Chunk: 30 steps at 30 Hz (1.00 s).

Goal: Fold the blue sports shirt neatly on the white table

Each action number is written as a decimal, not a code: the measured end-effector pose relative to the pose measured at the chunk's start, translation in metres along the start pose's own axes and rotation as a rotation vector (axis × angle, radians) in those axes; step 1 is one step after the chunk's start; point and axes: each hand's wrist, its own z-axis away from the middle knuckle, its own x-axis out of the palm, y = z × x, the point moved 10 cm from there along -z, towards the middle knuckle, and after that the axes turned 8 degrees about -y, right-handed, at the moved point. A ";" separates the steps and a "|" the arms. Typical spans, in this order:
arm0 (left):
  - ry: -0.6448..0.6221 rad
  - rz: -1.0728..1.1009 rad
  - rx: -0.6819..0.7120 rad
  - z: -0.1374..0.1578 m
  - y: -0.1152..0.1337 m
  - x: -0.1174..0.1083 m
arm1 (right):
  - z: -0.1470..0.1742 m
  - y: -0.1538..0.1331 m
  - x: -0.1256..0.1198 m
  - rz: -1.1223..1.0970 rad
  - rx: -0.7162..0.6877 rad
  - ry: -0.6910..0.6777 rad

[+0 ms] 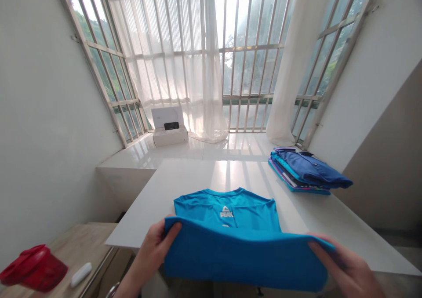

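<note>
Both left hand [156,244] and right hand [352,267] have fingers clamped on a blue shirt [244,258] lying partly on the table [150,205]. An open white box [169,137] bears a dark device [172,125]; a red bucket's [42,269] contents are unclear.

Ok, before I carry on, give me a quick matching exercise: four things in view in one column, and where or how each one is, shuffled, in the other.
Things
1. Blue shirt
2. Folded clothes
3. White box
4. Red container

Place or state
A. Stacked on the right side of the white table
B. At the lower left of the view, beside a small white object
C. Near end held up between left hand and right hand
D. Open, on the ledge by the window

Pairs: 1-C, 2-A, 3-D, 4-B
</note>
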 end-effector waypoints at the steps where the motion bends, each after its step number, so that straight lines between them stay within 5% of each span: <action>1: -0.008 -0.001 -0.009 -0.020 -0.002 0.004 | -0.023 -0.005 0.013 -0.118 0.034 -0.109; 4: -0.048 -0.066 -0.040 -0.071 -0.017 0.018 | -0.080 -0.024 0.050 -0.209 0.026 -0.289; 13: 0.013 -0.290 -0.046 -0.118 -0.045 0.014 | -0.149 -0.025 0.090 0.183 -0.113 -0.208; 18: 0.031 -0.525 -0.145 -0.128 -0.064 0.015 | -0.165 -0.008 0.108 0.251 -0.063 -0.181; 30: 0.020 -0.644 -0.178 -0.128 -0.069 0.017 | -0.167 0.009 0.115 0.471 -0.035 -0.204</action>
